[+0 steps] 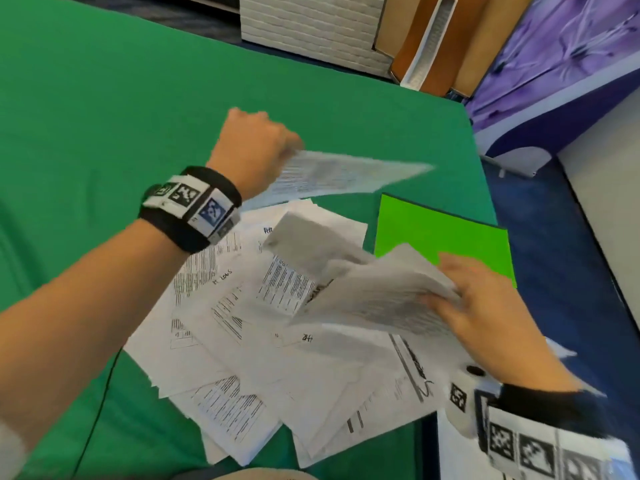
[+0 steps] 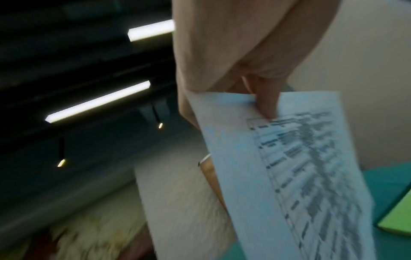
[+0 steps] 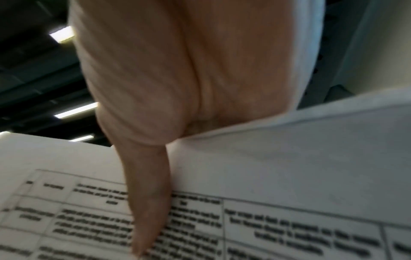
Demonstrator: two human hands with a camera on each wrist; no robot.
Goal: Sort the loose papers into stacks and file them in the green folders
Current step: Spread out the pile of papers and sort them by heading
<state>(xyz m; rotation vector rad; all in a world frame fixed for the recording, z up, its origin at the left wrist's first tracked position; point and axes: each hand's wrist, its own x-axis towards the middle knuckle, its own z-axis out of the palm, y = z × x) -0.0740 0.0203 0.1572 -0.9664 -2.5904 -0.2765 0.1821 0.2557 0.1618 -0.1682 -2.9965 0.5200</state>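
Several loose printed papers (image 1: 242, 334) lie scattered in a heap on the green table (image 1: 104, 98). My left hand (image 1: 256, 150) is raised above the heap and pinches one printed sheet (image 1: 339, 174) by its edge; the sheet (image 2: 289, 167) sticks out to the right, blurred. My right hand (image 1: 485, 306) grips a bundle of papers (image 1: 377, 292) lifted off the heap, thumb on top (image 3: 146, 202) of the printed page (image 3: 266, 176). A bright green folder (image 1: 433, 233) lies flat on the table beyond the right hand, partly covered by the bundle.
The table's right edge (image 1: 485, 188) runs close by the folder, with blue floor (image 1: 554, 254) beyond. A white brick-patterned panel (image 1: 311, 26) and orange boards (image 1: 450, 39) stand behind the far edge. A thin dark cable (image 1: 97, 410) runs over the cloth at the near left.
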